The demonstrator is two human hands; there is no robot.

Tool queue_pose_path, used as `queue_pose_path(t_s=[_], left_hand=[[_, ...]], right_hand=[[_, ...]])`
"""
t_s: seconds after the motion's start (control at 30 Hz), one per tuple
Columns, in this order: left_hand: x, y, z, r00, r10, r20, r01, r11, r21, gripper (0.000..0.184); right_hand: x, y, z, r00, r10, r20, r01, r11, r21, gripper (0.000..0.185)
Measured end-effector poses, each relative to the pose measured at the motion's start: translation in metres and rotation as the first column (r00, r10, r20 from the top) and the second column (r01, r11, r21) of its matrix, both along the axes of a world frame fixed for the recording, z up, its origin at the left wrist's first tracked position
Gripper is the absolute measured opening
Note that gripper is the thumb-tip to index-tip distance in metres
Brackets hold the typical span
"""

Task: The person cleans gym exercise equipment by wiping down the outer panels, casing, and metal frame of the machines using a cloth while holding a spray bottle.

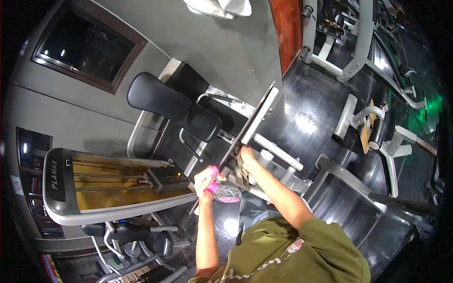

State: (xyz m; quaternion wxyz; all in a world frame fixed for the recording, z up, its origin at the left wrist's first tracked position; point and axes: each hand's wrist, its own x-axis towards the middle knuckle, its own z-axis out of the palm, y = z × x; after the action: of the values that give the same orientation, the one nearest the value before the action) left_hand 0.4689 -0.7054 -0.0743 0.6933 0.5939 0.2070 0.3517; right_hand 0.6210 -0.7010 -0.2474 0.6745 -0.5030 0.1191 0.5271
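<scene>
A clear spray bottle (228, 194) with a pink trigger head is gripped in my left hand (203, 182), its body tilted out to the right. My right hand (247, 158) is closed around a greyish-brown cloth (241, 175) that hangs below the fingers. The right hand and the cloth are up against the long frame bar (261, 115) of a gym machine, seen nearly edge-on. White padded-looking tubes (278, 152) of the same machine lie just to the right of this hand.
A black padded seat (163, 96) with handles stands beyond my hands. At left is a weight-stack tower (59, 186) marked PLAMAX. More gym machines (358, 47) stand at right, and a black bench (342, 198) is near my right side. A white towel (222, 7) is at the top.
</scene>
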Motion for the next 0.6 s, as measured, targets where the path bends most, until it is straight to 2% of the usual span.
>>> queue_pose_path(t_s=[0.03,0.07,0.1,0.13,0.17,0.23,0.27,0.3,0.37,0.43,0.5,0.57,0.6], left_hand=[[0.000,0.000,0.000,1.000,-0.002,-0.003,0.002,1.000,-0.001,0.046],[0.001,-0.001,0.002,1.000,0.009,-0.013,-0.009,1.000,0.014,0.046],[0.001,-0.002,0.003,1.000,0.019,-0.021,-0.018,0.999,0.029,0.045],[0.002,-0.001,0.003,1.000,0.016,-0.021,-0.015,1.000,0.025,0.045],[0.003,0.000,0.003,1.000,0.001,-0.006,-0.001,0.999,0.037,0.045],[0.003,-0.001,0.002,1.000,-0.013,0.005,0.013,0.999,0.039,0.046],[0.003,0.000,0.002,1.000,-0.008,0.002,0.008,0.999,0.041,0.045],[0.003,0.000,0.002,1.000,-0.003,0.000,0.003,0.999,0.044,0.044],[0.004,-0.001,0.003,1.000,0.013,0.003,-0.013,1.000,0.010,0.043],[0.004,0.001,0.003,0.999,-0.028,-0.024,0.029,0.998,0.062,0.049],[0.004,-0.001,0.003,0.999,-0.007,-0.043,0.008,0.999,0.042,0.053],[0.002,0.000,0.002,0.995,0.008,-0.096,0.005,0.990,0.140,0.053],[0.003,0.000,0.003,0.995,0.010,-0.101,0.005,0.990,0.140,0.053]], right_hand=[[0.003,0.001,-0.008,1.000,-0.002,-0.003,0.002,1.000,-0.001,0.030],[0.003,0.008,-0.039,0.998,0.067,0.007,-0.067,0.998,-0.005,0.030],[0.009,0.003,-0.012,0.991,0.135,0.019,-0.135,0.991,-0.010,0.031],[0.006,-0.009,0.016,0.984,0.168,0.064,-0.170,0.985,0.030,0.039],[0.010,-0.023,0.041,0.984,0.164,0.065,-0.166,0.986,0.026,0.039],[0.007,-0.047,0.071,0.958,0.287,0.020,-0.284,0.935,0.214,0.046],[0.006,-0.053,0.103,0.947,0.310,0.089,-0.320,0.938,0.136,0.050],[0.008,-0.062,0.133,0.959,0.279,0.043,-0.282,0.947,0.153,0.048],[0.003,-0.063,0.120,0.922,0.311,0.230,-0.349,0.925,0.149,0.044],[0.000,-0.056,0.096,0.919,0.322,0.226,-0.364,0.915,0.175,0.041],[-0.001,-0.049,0.071,0.916,0.334,0.224,-0.379,0.903,0.202,0.038],[-0.002,-0.042,0.054,0.907,0.410,0.097,-0.417,0.907,0.065,0.033],[-0.001,-0.039,0.069,0.938,0.334,0.090,-0.341,0.937,0.071,0.023]])
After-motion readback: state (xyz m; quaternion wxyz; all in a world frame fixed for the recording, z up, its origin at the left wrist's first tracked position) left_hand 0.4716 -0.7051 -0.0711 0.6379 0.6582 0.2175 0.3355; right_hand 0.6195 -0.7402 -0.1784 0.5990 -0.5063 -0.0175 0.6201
